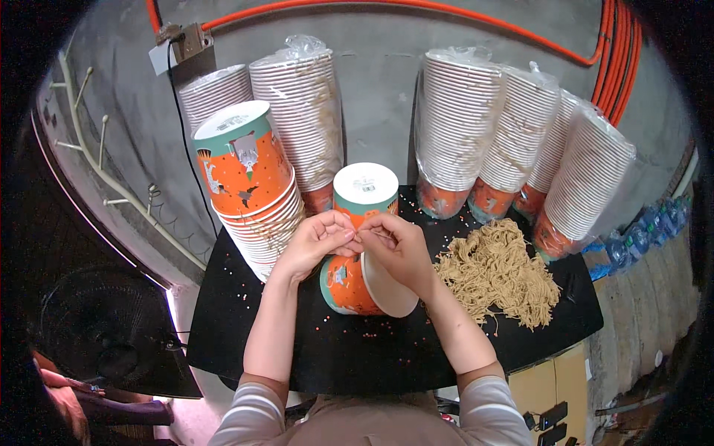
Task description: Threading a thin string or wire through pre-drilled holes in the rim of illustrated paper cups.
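Here at the bottom edge of the frame are your pale sleeves (251, 416), and your bare forearms run up from them toward the middle. Below your hands, at the centre on the black table (349, 364), the orange bucket (348, 288) lies on its side, its white mouth to the right. And there are the hands, just above it: your left hand (321, 241) and your right hand (400, 249) meet, thumbs and forefingers drawn in to a fine pinch. Whether anything thin is caught between them, I cannot tell; the fingers hide it.

It looks like fiddly fingertip work, so take it gently: pinch with the tips alone, steady both wrists, pull evenly. The bucket could well roll, so go lightly if a wrist brushes it. A little tilt of the fingers would let you see the meeting point.

Right of centre sits a tangled heap of tan string (502, 275); one strand at a time seems wisest, to avoid snags. Behind your hands, an upside-down bucket (366, 184) shows its white base. Left of centre, a tall bucket stack (256, 223) leans. Farther back, wrapped stacks (457, 119) line the grey wall (379, 97), under an orange pipe (387, 4) along the top.
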A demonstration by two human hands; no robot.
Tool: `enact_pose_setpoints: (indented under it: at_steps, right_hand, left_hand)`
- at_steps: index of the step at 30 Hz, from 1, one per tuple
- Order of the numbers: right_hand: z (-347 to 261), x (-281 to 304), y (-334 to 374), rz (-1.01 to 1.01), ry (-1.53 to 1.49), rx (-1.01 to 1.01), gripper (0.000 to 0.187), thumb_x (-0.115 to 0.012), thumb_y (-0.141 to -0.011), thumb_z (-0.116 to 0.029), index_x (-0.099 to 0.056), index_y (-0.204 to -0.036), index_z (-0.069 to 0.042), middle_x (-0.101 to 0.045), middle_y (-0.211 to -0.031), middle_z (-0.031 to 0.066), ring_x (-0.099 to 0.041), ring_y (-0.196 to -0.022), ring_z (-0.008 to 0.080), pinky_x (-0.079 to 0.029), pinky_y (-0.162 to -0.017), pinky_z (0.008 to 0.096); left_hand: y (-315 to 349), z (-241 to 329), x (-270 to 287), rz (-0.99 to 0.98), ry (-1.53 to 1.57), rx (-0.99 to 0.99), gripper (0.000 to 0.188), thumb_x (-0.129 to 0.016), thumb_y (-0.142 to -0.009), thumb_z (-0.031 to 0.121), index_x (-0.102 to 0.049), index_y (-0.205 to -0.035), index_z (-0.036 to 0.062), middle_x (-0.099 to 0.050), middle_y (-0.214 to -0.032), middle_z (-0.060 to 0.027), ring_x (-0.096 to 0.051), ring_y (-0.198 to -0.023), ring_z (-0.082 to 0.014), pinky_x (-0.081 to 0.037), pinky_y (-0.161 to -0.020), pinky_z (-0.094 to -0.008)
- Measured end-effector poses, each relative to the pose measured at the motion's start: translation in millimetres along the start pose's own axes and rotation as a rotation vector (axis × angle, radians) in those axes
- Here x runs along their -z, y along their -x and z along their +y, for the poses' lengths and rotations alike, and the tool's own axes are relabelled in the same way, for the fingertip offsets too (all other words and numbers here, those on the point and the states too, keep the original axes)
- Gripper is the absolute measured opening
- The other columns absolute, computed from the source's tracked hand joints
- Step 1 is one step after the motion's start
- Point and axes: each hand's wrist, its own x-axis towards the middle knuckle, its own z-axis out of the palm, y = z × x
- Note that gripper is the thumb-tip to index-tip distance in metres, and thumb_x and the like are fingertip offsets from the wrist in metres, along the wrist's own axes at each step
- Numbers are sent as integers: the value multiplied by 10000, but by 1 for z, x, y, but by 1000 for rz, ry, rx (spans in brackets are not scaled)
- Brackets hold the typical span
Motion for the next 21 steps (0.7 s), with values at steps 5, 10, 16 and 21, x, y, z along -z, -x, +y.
enact_pose_setpoints:
  at_steps: [5, 10, 16, 21]
  right_hand:
    - [-3, 1, -1, -3, -13, -39, 125, -647, -979, -81, -662, -1040, 26, -713, -916, 69, -655, -822, 69, -547, -727, 232]
    - [6, 1, -1, 4, -78, -5, 128, -623, -998, -79, -651, -1067, 25, -696, -909, 53, -638, -829, 60, -533, -718, 225]
    - [13, -14, 1, 31, -363, -98, 98, -550, -1037, -84, -566, -1091, -3, -603, -883, 6, -574, -786, 41, -473, -677, 201]
    - [40, -29, 2, 80, -604, -132, 81, -493, -1062, -109, -498, -1100, -37, -562, -873, -1, -494, -701, 36, -402, -618, 192]
  left_hand:
    - [-1, -2, 6, -17, -32, 10, 115, -648, -999, 129, -629, -1044, 25, -733, -954, -98, -745, -879, -170, -607, -760, -255]
    - [-1, -2, 2, -24, -59, 52, 134, -654, -1004, 161, -639, -1048, 36, -743, -968, -105, -744, -904, -160, -597, -775, -253]
    - [-2, -5, 4, -24, -24, 48, 130, -666, -995, 157, -640, -1023, 33, -738, -964, -97, -747, -895, -164, -598, -769, -248]
    - [-1, -3, 12, 24, -73, 33, 124, -663, -989, 123, -645, -1013, 3, -734, -956, -113, -749, -866, -163, -605, -753, -233]
